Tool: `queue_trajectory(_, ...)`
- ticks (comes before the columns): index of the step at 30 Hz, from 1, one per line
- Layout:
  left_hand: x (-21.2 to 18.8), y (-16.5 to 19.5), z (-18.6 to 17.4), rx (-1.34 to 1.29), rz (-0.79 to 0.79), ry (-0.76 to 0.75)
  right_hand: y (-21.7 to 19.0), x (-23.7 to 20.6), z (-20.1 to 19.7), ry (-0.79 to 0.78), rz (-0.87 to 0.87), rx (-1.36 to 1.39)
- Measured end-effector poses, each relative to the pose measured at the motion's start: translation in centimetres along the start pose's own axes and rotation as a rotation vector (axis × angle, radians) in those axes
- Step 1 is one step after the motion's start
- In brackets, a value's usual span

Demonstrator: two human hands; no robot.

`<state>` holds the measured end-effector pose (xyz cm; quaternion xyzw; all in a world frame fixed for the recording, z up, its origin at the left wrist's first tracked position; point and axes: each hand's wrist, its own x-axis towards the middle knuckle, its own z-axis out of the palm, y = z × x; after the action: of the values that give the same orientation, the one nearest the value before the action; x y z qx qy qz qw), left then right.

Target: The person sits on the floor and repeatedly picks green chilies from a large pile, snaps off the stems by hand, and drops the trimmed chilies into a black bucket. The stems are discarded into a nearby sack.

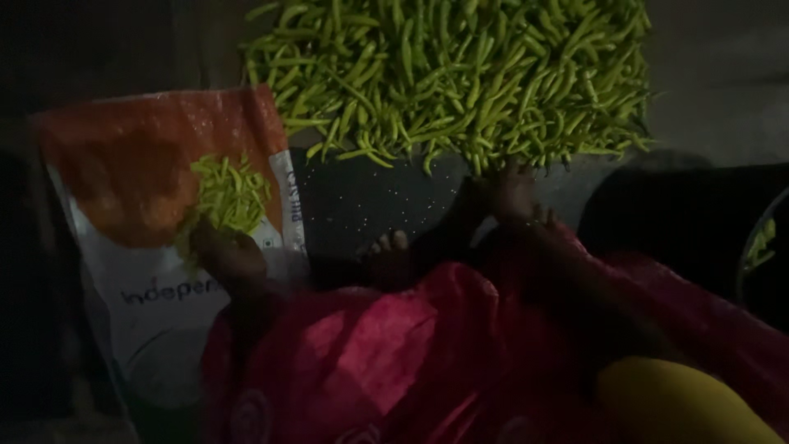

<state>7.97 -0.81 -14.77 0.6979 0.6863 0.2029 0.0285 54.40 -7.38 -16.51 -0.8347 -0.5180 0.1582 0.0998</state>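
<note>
Green chillies [460, 74] lie in a big heap on the dark floor, most of them seemingly unsorted; only a small pile [230, 193] sits on the orange-and-white sack [140, 164], so the work looks barely begun. The right hand [514, 193] reaches the heap's near edge, the left hand [230, 255] rests by the small pile; too dark to tell either grip

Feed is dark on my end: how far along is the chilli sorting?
Done: a small heap of green chillies lies on the orange and white sack. In hand: the left hand rests at that heap; the right hand reaches the big pile. Left: nearly all of that pile.
</note>
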Motion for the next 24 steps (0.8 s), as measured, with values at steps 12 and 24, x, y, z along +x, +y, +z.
queue_trajectory(12,-1.4,2.2,1.3,-0.386,-0.16,-0.382,-2.0,2.9,-2.9,0.039,0.102,0.007)
queue_trajectory(24,8.1,12.5,-16.2,-1.264,-0.26,-0.792,0.1,-1.0,-15.0,-0.14,-0.396,0.562)
